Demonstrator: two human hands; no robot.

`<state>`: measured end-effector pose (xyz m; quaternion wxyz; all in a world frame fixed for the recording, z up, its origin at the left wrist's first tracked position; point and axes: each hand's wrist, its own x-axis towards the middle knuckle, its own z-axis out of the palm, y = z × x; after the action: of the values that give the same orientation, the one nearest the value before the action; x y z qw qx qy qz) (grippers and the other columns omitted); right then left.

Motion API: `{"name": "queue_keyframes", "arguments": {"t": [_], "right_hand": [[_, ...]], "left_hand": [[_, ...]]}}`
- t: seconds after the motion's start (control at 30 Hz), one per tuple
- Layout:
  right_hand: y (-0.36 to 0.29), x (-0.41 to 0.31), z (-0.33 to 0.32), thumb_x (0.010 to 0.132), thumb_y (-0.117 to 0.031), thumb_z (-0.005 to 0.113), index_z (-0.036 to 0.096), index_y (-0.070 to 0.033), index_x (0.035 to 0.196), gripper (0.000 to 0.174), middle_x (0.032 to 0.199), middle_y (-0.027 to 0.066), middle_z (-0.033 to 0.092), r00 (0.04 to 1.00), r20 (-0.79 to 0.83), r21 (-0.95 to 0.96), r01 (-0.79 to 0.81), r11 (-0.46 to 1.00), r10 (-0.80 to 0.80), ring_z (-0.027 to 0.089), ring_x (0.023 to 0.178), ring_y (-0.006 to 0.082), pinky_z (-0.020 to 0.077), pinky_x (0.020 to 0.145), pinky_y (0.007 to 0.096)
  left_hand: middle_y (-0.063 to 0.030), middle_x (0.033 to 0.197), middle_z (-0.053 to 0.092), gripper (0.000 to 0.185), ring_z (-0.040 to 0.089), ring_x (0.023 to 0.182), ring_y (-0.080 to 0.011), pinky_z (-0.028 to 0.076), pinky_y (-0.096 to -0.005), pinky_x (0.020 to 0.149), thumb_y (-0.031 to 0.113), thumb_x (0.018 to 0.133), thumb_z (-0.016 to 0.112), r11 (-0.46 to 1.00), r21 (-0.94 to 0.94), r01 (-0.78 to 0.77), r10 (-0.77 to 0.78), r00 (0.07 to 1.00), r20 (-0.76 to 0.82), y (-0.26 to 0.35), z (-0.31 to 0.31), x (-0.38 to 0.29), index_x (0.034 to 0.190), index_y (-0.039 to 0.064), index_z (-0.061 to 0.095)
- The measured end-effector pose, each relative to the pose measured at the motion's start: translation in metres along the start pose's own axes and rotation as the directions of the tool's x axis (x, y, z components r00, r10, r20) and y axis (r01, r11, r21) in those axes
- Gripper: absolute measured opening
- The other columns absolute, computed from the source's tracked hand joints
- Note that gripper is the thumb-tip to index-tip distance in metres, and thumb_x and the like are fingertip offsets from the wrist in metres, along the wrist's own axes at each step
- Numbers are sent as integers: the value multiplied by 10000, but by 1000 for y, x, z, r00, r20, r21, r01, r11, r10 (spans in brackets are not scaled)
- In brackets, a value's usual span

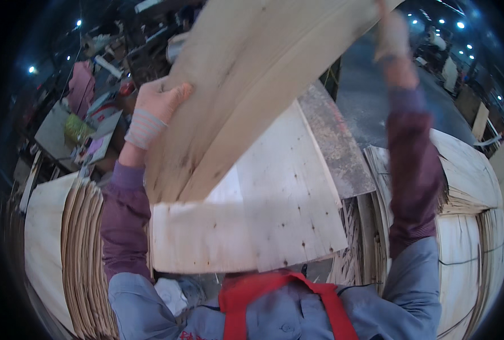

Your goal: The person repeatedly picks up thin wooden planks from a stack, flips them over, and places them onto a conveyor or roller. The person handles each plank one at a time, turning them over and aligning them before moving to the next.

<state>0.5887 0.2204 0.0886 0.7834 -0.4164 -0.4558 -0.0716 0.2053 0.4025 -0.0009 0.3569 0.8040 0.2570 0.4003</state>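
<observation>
A long wood veneer sheet [252,85], light brown with darker grain streaks, is raised at a slant in front of me. My left hand [160,100], in a pale glove with a striped cuff, grips its left edge, thumb on the near face. At the upper right, my right hand [392,36] is at the sheet's far edge; it is blurred by motion, and its fingers are partly out of frame. Beneath the raised sheet lie paler veneer sheets [277,204] with rows of small dark knots. The raised sheet hides part of them.
Under the pale sheets, a worn grey board [337,140] sticks out to the right. Veneer stacks stand on both sides, a left stack [84,255] and a strapped right stack [460,242]. A cluttered table [56,131] is at the far left. Grey floor [362,93] shows beyond.
</observation>
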Motion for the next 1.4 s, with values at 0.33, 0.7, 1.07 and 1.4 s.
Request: {"name": "queue_keyframes", "arguments": {"t": [0.33,0.7,1.07,1.4], "right_hand": [[58,-315,80,804,-322,802,201,56,1479,979,1341,187,522,712,105,190,-700,688,695,569,1181,299,470,1019,389],[71,-359,-39,818,-231,644,651,-22,1024,293,948,93,687,541,166,714,-642,278,825,683,856,235,588,804,382],[52,-332,-107,840,-231,670,612,40,1162,425,1097,209,676,320,153,522,-829,198,935,697,946,301,604,806,415],[-4,-289,-180,807,-153,666,549,103,1246,521,1068,196,686,412,251,76,-911,406,876,708,869,293,610,760,401]], "left_hand": [[-174,848,721,490,683,735,-242,534,-364,706,373,852,685,992,124,-21,-17,955,297,74,107,-4,1063,-70,703],[-98,1092,710,455,686,899,-191,547,-321,806,341,933,693,870,-282,404,-277,874,399,-16,85,49,1189,-33,658],[-124,1076,716,525,680,939,-228,529,-357,861,416,910,711,640,-503,581,-379,808,452,-173,195,46,1150,-49,668],[-215,1380,560,853,517,1260,-388,418,-431,1030,595,817,664,829,222,514,-477,856,-199,-209,277,-109,1359,-46,517]]}}
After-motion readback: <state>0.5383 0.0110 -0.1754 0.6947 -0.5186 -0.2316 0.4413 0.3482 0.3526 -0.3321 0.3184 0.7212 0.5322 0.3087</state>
